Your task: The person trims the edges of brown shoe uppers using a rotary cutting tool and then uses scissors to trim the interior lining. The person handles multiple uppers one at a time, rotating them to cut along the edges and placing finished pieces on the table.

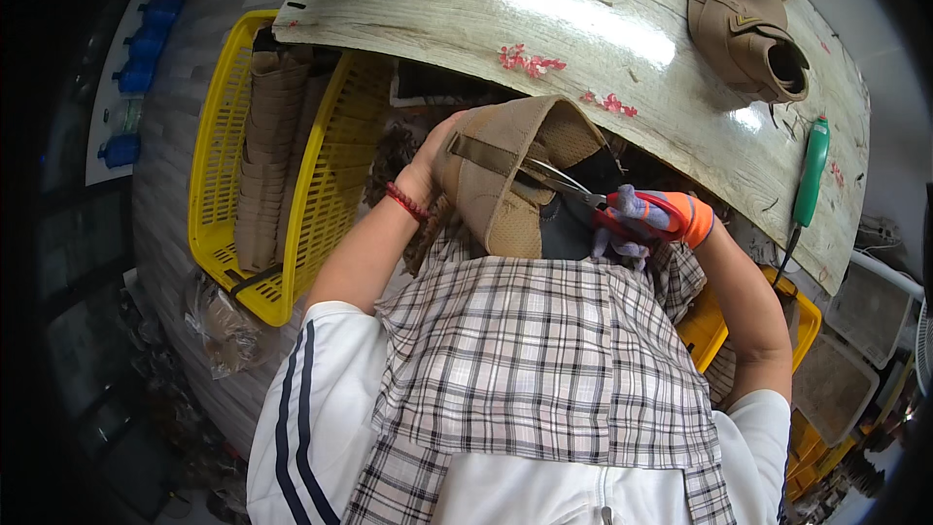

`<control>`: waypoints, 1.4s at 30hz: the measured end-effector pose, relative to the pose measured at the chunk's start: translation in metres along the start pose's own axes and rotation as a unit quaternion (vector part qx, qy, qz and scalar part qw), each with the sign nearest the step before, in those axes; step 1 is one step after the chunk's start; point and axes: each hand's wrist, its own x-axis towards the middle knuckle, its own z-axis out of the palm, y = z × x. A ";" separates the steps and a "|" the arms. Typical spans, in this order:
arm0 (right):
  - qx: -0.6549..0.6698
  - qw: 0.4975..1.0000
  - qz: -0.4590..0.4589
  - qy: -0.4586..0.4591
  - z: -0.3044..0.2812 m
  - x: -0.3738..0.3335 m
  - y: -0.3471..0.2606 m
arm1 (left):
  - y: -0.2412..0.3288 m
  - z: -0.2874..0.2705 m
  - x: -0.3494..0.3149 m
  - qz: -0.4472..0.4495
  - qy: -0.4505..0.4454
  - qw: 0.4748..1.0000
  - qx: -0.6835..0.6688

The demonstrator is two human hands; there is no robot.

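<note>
So, far left there are blue water jugs (pixel 133 76) on a shelf, too small to make out any label. Next is a yellow basket (pixel 323 165) with a stack of tan pieces (pixel 260 160) standing in it, and a clear plastic bag (pixel 228 329) on the floor just beside it.

Then the left hand (pixel 428 165), red bracelet (pixel 406 202) on the wrist, gripping the left side of the tan shoe upper (pixel 491 190), though most of the fingers are hidden behind it. The upper is up against the checked apron (pixel 525 360), near the table (pixel 428 0) edge, its opening turned to the right.

The scissors (pixel 569 185) point into that opening, blades a bit apart. The right hand (pixel 637 219), in a purple and orange glove (pixel 698 222), is closed around their red handles. Looks like a trimming step to me, snipping at the inside or edge of the upper. Can't tell exactly what's between the blades. Next move seems to call for a steady left hold and a careful squeeze, so the tips don't nick good material.

Over right, a green-handled tool (pixel 810 175) lies across the table edge, with tan shoes (pixel 748 34) further up. They've got a small yellowish mark, but no lettering I can read anywhere.
</note>
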 end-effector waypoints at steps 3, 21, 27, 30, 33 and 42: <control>-0.142 0.987 -0.043 0.062 0.001 0.004 -0.024 | -0.004 -0.011 0.003 0.000 -0.111 0.989 -0.098; -0.330 0.921 -0.080 0.193 0.008 0.022 -0.015 | 0.022 -0.009 -0.001 -0.008 -0.129 0.977 0.171; -0.247 0.881 -0.325 0.237 0.024 -0.010 0.057 | 0.143 0.111 -0.067 0.507 -0.051 0.442 0.738; -0.311 0.831 -0.358 0.290 0.007 0.008 0.092 | 0.169 0.148 -0.054 0.560 -0.089 0.194 0.801; -0.209 0.882 -0.297 0.299 0.006 0.011 0.087 | 0.179 0.212 -0.030 0.643 -0.141 0.132 0.741; -0.002 0.881 -0.337 0.332 0.028 0.031 0.075 | 0.120 0.341 0.127 0.602 -0.190 -0.012 0.775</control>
